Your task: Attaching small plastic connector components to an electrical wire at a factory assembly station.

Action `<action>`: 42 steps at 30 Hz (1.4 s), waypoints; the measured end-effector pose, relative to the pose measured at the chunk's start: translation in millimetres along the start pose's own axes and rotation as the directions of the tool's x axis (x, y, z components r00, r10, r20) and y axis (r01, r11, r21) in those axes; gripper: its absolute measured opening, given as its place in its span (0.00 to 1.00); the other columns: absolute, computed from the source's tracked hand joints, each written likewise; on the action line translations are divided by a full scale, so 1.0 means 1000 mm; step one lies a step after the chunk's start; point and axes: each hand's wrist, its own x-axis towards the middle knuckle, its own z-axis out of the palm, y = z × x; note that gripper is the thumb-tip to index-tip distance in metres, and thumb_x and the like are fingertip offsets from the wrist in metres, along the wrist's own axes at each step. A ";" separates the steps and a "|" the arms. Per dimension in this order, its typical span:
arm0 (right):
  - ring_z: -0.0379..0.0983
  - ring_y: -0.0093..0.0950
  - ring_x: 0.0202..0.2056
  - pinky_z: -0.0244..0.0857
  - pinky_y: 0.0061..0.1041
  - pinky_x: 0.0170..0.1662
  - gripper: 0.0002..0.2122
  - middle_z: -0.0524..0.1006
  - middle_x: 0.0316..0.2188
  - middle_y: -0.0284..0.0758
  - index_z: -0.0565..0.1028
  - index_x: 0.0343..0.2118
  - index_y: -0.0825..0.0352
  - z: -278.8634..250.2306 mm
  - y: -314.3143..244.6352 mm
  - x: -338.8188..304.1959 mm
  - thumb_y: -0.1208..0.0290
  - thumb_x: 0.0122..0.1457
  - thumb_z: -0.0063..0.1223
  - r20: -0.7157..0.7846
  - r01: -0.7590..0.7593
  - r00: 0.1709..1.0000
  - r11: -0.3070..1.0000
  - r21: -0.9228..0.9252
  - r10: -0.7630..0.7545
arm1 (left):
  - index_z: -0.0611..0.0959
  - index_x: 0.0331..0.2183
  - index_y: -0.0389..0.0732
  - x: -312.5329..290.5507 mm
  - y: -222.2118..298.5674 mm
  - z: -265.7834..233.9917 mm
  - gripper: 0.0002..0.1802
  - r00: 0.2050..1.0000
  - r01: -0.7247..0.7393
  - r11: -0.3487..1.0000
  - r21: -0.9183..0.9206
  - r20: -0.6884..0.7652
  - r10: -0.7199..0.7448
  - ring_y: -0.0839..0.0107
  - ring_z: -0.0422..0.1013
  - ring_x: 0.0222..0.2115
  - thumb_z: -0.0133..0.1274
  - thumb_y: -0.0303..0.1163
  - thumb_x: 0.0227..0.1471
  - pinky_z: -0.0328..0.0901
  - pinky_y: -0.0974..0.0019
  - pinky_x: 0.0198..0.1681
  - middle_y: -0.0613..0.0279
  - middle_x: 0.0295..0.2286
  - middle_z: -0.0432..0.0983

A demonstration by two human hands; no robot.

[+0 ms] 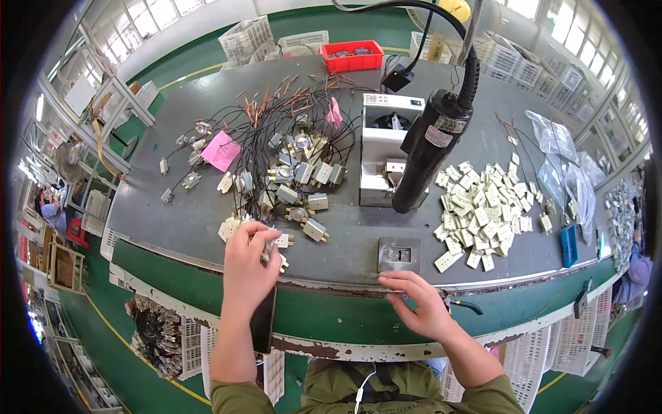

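Note:
My left hand (248,269) is at the near edge of the pile of wired components (303,172), small grey metal-and-cream blocks with black leads and copper-coloured ends. Its fingers are closed around a small greyish metal part (267,256), mostly hidden by them. Held low at the table's front edge, my right hand (418,303) has its fingers stretched out and nothing clearly in them. Just beyond its fingertips lies a square metal fixture (387,261) with a slotted recess. A dark flat object (263,324) shows beside my left wrist.
A black cylindrical power screwdriver (434,148) hangs over the table beside a white machine (374,145). Cream flat pieces (483,214) are heaped to the right, near a blue tray (568,245) and clear plastic bags (557,148). Pliers (469,306) lie at the front edge; a red bin (352,61) stands behind.

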 end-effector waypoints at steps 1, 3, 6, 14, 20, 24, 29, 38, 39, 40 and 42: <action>0.73 0.37 0.46 0.68 0.29 0.48 0.16 0.74 0.46 0.42 0.74 0.46 0.68 0.001 0.001 0.001 0.84 0.53 0.54 0.000 -0.002 1.000 1.000 -0.001 0.002 | 0.79 0.35 0.42 -0.004 0.006 0.002 0.14 0.998 0.009 0.999 -0.050 -0.063 -0.012 0.61 0.69 0.36 0.57 0.20 0.42 0.65 0.62 0.38 0.59 0.37 0.69; 0.73 0.33 0.47 0.67 0.28 0.50 0.18 0.73 0.49 0.41 0.72 0.51 0.68 0.003 0.001 0.001 0.82 0.56 0.52 0.068 -0.026 0.997 0.996 0.081 0.020 | 0.79 0.35 0.42 -0.015 0.027 0.000 0.15 0.999 0.002 0.995 -0.102 -0.050 -0.007 0.61 0.69 0.37 0.58 0.20 0.41 0.65 0.62 0.39 0.59 0.37 0.69; 0.72 0.28 0.48 0.66 0.28 0.51 0.23 0.72 0.51 0.38 0.63 0.59 0.65 0.024 0.001 0.006 0.80 0.60 0.49 0.238 -0.283 0.953 0.834 0.474 0.188 | 0.80 0.36 0.43 -0.033 0.053 0.008 0.17 0.997 -0.077 0.984 -0.162 -0.013 0.076 0.60 0.69 0.37 0.59 0.21 0.38 0.66 0.62 0.39 0.58 0.36 0.69; 0.74 0.23 0.41 0.68 0.24 0.44 0.20 0.74 0.44 0.39 0.56 0.61 0.63 0.066 0.005 0.052 0.70 0.67 0.40 0.373 -0.472 0.881 0.495 0.730 0.290 | 0.74 0.49 0.45 -0.038 0.042 0.025 0.32 0.951 -0.277 0.953 -0.126 0.109 0.290 0.52 0.60 0.54 0.62 0.47 0.44 0.54 0.46 0.58 0.54 0.50 0.65; 0.73 0.22 0.36 0.69 0.24 0.42 0.11 0.73 0.37 0.34 0.62 0.49 0.64 0.047 -0.013 0.040 0.76 0.65 0.43 0.336 -0.488 0.873 0.669 0.561 0.354 | 0.68 0.58 0.53 -0.029 -0.022 0.045 0.34 0.959 -0.236 0.932 0.276 0.218 0.178 0.51 0.50 0.62 0.54 0.51 0.51 0.41 0.40 0.63 0.56 0.59 0.59; 0.71 0.23 0.34 0.67 0.24 0.38 0.10 0.72 0.35 0.34 0.67 0.43 0.66 0.028 -0.017 0.010 0.80 0.57 0.48 0.196 -0.260 0.959 0.909 0.326 0.204 | 0.67 0.59 0.53 -0.004 -0.045 0.049 0.30 0.977 -0.150 0.926 0.346 0.193 0.086 0.53 0.49 0.62 0.51 0.42 0.54 0.40 0.41 0.64 0.57 0.59 0.59; 0.72 0.32 0.27 0.67 0.29 0.30 0.11 0.75 0.23 0.34 0.72 0.30 0.65 -0.038 -0.039 -0.031 0.84 0.41 0.52 0.128 -0.005 0.991 0.987 -0.161 0.026 | 0.61 0.61 0.51 0.009 -0.083 0.055 0.32 0.988 -0.097 0.890 0.446 0.153 0.031 0.53 0.46 0.64 0.49 0.38 0.56 0.38 0.42 0.64 0.57 0.59 0.59; 0.74 0.24 0.27 0.68 0.21 0.30 0.20 0.76 0.28 0.39 0.72 0.47 0.74 -0.126 -0.042 -0.096 0.79 0.48 0.54 -0.216 -0.358 0.887 0.903 0.236 0.408 | 0.66 0.58 0.46 0.005 -0.060 0.034 0.30 0.990 -0.021 0.946 0.324 0.139 -0.026 0.52 0.50 0.62 0.51 0.35 0.54 0.43 0.47 0.64 0.53 0.57 0.62; 0.74 0.25 0.27 0.68 0.21 0.29 0.20 0.75 0.27 0.39 0.72 0.47 0.74 -0.135 -0.039 -0.100 0.77 0.48 0.55 -0.244 -0.319 0.897 0.921 0.223 0.370 | 0.69 0.55 0.44 0.001 -0.047 0.029 0.26 0.990 0.053 0.995 0.088 0.123 -0.064 0.53 0.55 0.59 0.51 0.33 0.54 0.48 0.52 0.61 0.53 0.54 0.65; 0.74 0.25 0.27 0.68 0.22 0.29 0.21 0.75 0.27 0.38 0.72 0.47 0.74 -0.142 -0.037 -0.104 0.75 0.48 0.55 -0.271 -0.281 0.904 0.937 0.208 0.331 | 0.71 0.52 0.42 -0.003 -0.033 0.024 0.23 0.987 0.123 0.980 -0.155 0.119 -0.105 0.55 0.61 0.56 0.51 0.31 0.54 0.54 0.57 0.59 0.53 0.52 0.68; 0.74 0.26 0.27 0.69 0.24 0.29 0.21 0.75 0.26 0.38 0.73 0.46 0.74 -0.144 -0.034 -0.109 0.71 0.48 0.55 -0.323 -0.269 0.891 0.944 0.191 0.319 | 0.74 0.47 0.39 -0.013 -0.002 0.018 0.17 0.922 0.347 0.882 -0.320 0.290 -0.258 0.66 0.69 0.49 0.50 0.25 0.54 0.62 0.65 0.51 0.53 0.48 0.71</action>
